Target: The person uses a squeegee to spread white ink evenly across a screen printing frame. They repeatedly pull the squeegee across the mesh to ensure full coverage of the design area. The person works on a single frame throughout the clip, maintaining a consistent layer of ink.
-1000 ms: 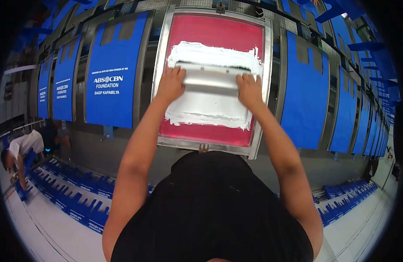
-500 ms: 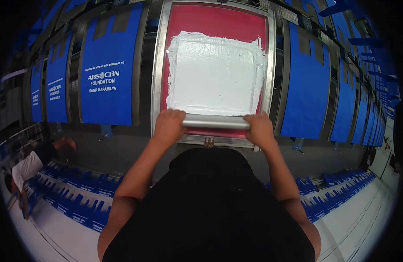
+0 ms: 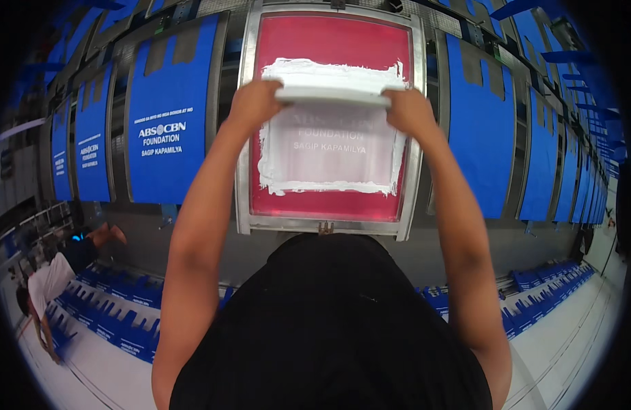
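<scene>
My left hand [image 3: 256, 106] and my right hand [image 3: 409, 111] are closed round the two ends of a squeegee [image 3: 332, 97], a pale bar lying across a screen-printing frame. The frame [image 3: 244, 171] is metal, with red mesh [image 3: 336, 41] stretched inside it. Ahead of the squeegee lies a thick band of white ink [image 3: 322, 70]. Behind it, the wiped stencil area [image 3: 329, 160] shows pale lettering through a thin film, ringed by ragged ink. What lies beneath the screen is mostly hidden.
Blue cut bag panels, one at left [image 3: 168, 116] and one at right [image 3: 483, 130], lie on boards beside the frame. Behind me, racks [image 3: 117, 328] hold several blue pieces. Another person [image 3: 52, 280] bends over at the lower left.
Both hands have pushed the squeegee away from my body, from the frame's near end toward the far part. The thick white layer is wiped thin behind it, revealing lettering.
</scene>
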Demonstrator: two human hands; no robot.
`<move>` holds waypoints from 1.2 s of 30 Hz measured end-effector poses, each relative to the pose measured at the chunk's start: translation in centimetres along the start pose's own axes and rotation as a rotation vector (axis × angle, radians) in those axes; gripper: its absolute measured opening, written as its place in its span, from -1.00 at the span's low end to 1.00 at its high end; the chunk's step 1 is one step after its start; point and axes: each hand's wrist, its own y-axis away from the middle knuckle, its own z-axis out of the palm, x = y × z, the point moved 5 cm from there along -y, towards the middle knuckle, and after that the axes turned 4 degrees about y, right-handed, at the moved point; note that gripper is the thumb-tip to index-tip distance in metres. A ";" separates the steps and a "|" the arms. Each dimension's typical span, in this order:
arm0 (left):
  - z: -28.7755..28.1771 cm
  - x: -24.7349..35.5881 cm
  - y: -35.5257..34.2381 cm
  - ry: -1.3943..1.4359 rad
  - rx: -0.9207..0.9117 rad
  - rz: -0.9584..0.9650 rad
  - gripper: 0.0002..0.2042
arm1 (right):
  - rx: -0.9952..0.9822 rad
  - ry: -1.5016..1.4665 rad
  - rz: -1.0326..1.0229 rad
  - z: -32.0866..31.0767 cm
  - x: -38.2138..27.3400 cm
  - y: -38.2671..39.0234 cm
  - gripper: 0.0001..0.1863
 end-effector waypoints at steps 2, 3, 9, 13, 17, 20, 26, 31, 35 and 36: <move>0.9 0.9 6.7 -0.053 -0.117 -0.007 -0.64 | -0.093 -0.025 -0.050 -0.5 -2.5 6.7 -0.58; 1.2 1.8 11.0 -0.013 -0.098 0.043 -0.71 | -0.199 -0.027 -0.049 0.2 -4.0 10.1 -0.57; 5.4 2.7 16.4 0.022 -0.141 0.069 -0.68 | -0.065 -0.107 0.027 4.3 -6.4 15.2 -0.68; 2.6 0.3 2.5 -0.063 0.032 0.044 -0.68 | -0.047 0.097 0.045 3.7 -1.2 2.3 -0.63; 0.1 0.3 -2.1 -0.097 -0.070 0.026 -0.63 | -0.070 -0.038 0.053 0.0 0.2 -1.7 -0.60; 1.3 1.0 6.6 -0.044 -0.170 -0.041 -0.70 | -0.120 -0.002 -0.004 -0.6 -3.1 7.2 -0.60; 4.1 4.6 16.9 0.067 0.022 0.156 -0.74 | -0.136 -0.110 0.023 3.0 -7.0 15.8 -0.52; 1.9 1.0 0.8 -0.079 0.057 0.085 -0.79 | -0.140 0.048 0.065 3.1 -0.2 0.9 -0.58; 0.7 0.2 -1.1 -0.045 -0.081 -0.020 -0.66 | -0.143 -0.003 0.085 0.6 0.3 -0.4 -0.53; 0.2 0.8 0.3 -0.011 -0.019 0.010 -0.65 | -0.099 -0.015 0.078 -0.2 -0.6 1.0 -0.52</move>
